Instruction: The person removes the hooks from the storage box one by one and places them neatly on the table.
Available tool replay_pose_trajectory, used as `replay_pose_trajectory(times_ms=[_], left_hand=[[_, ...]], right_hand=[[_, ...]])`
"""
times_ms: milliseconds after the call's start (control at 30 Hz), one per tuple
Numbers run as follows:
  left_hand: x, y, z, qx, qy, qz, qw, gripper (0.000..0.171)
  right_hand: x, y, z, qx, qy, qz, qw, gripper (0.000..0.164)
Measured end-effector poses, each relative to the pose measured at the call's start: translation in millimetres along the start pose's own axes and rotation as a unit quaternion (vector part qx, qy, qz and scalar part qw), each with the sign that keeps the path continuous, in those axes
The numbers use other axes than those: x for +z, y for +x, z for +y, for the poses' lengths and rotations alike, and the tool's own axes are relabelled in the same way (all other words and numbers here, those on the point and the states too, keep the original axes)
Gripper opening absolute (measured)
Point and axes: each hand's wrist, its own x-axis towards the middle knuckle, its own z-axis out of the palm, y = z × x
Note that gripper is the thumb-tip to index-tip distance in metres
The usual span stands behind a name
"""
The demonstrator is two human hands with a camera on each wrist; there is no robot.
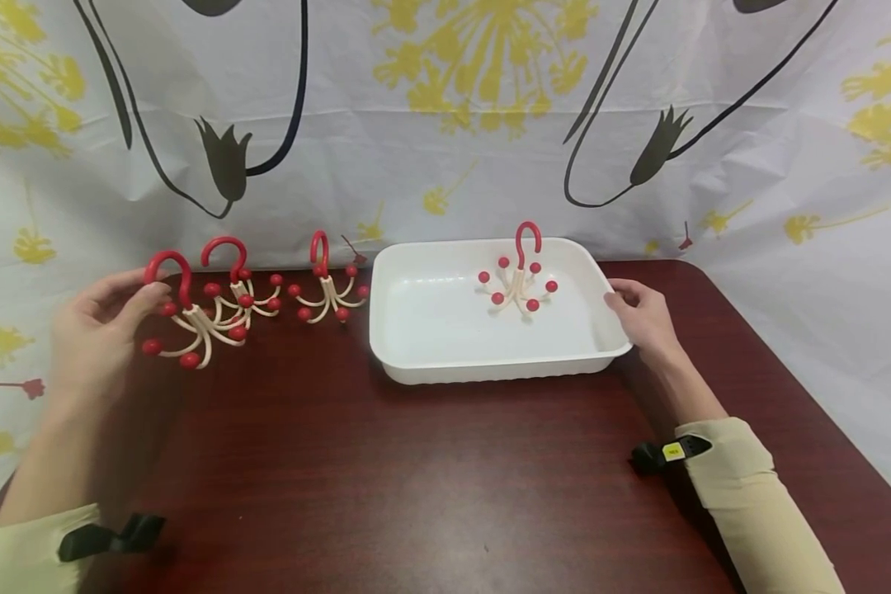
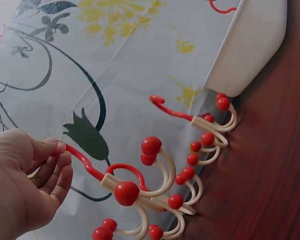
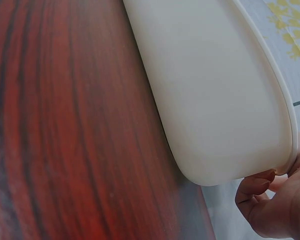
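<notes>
My left hand [image 1: 100, 330] pinches the red hook of a multi-arm hanger [image 1: 200, 330], which has cream arms tipped with red balls. In the left wrist view, thumb and fingers meet at the end of that hook [image 2: 85, 162]. Just behind it stands a second such hanger [image 1: 241, 289], partly overlapped. A third hanger [image 1: 328, 289] is between that one and the white tray [image 1: 453, 371]. Inside the tray, toward its right half, is another hanger [image 1: 518, 285] with its hook up. My right hand [image 1: 642, 318] grips the tray's right end, thumb over the rim, fingers curled beneath it.
The dark red-brown wooden table [image 1: 416, 478] extends in front of the tray. A white curtain [image 1: 341, 148] printed with yellow and dark flowers hangs along the table's back edge. Dark straps [image 1: 111, 540] with small devices sit on both wrists.
</notes>
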Motion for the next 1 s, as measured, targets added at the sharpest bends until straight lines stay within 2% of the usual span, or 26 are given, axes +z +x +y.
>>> replay_pose_trajectory(times_ms=[167, 267, 400, 567, 1000], left_hand=[[-9.0, 1.5, 2.4, -0.023, 0.028, 0.0, 0.9994, 0.019], [-12.8, 3.1, 1.7, -0.029, 0.016, -0.004, 0.9994, 0.02], [-17.0, 5.4, -1.1, -0.027, -0.003, -0.002, 0.9996, 0.019], [-22.8, 7.1, -2.8, -0.034, -0.005, 0.008, 0.9994, 0.018], [-34.0, 13.5, -13.4, -0.016, -0.011, 0.028, 0.9994, 0.018]], right_hand=[[0, 0, -1, -0.002, 0.001, 0.001, 1.0, 0.043], [0, -1, -1, -0.002, 0.001, 0.001, 1.0, 0.043], [0, -1, -1, 0.001, 0.001, 0.002, 1.0, 0.043], [1, 0, -1, 0.002, -0.002, 0.001, 1.0, 0.044], [1, 1, 0, 0.003, -0.004, 0.006, 1.0, 0.044]])
